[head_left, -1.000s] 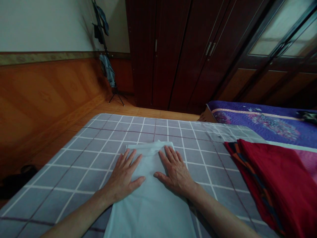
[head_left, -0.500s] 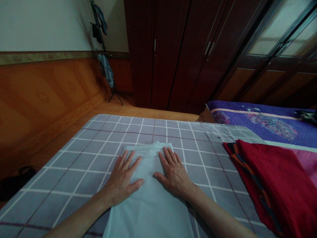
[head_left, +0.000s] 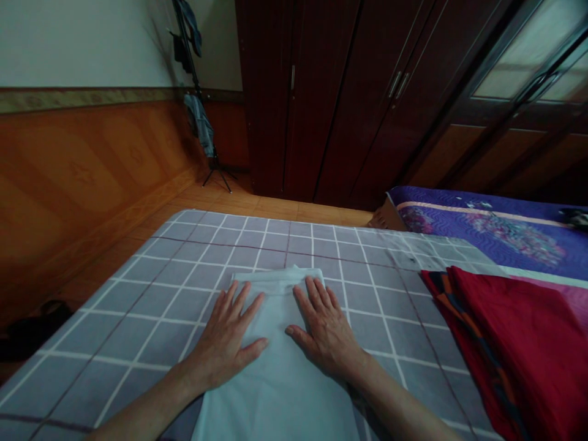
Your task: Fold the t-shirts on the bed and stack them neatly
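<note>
A folded white cloth (head_left: 278,373) lies flat on a bed with a grey checked sheet (head_left: 151,306); its lower end runs out of view. My left hand (head_left: 232,340) rests on the cloth's left edge, fingers spread and pointing away from me. On the opposite edge, my right hand (head_left: 324,324) lies palm down, its fingers stretched out and its thumb apart. Between the two hands a strip of cloth shows, with a folded band near its far end. Neither hand grips anything.
Folded red cloth (head_left: 528,343) with a dark and orange stripe lies at the right. Beyond it is a purple flowered bedcover (head_left: 496,226). A dark wardrobe (head_left: 321,110) stands past the bed's end, and a coat stand (head_left: 195,79) with clothes hangs about the corner.
My hands stay in nearly the same place on the white cloth. The view has shifted slightly, so the wardrobe and red cloth appear a little further right.
</note>
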Demonstrator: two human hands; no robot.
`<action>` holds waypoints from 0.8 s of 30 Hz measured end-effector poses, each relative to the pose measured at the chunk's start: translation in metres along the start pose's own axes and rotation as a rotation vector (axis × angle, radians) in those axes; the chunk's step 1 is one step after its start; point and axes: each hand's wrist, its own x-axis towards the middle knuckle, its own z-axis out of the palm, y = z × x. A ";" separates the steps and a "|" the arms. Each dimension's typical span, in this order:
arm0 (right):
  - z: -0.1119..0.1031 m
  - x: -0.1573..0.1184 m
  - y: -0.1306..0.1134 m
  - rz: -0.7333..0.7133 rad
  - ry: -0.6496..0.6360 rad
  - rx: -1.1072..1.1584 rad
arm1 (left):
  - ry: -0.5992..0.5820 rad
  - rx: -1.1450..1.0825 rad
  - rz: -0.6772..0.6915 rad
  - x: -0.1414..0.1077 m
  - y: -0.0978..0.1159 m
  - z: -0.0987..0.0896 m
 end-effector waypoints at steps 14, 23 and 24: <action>0.006 -0.001 0.002 -0.001 0.024 -0.016 | 0.001 -0.019 0.003 0.001 0.001 -0.002; 0.004 0.000 0.001 0.016 -0.006 -0.009 | 0.005 -0.026 0.000 0.002 0.001 -0.002; 0.004 0.000 0.001 0.015 -0.003 -0.008 | 0.004 -0.028 0.000 0.001 0.001 -0.002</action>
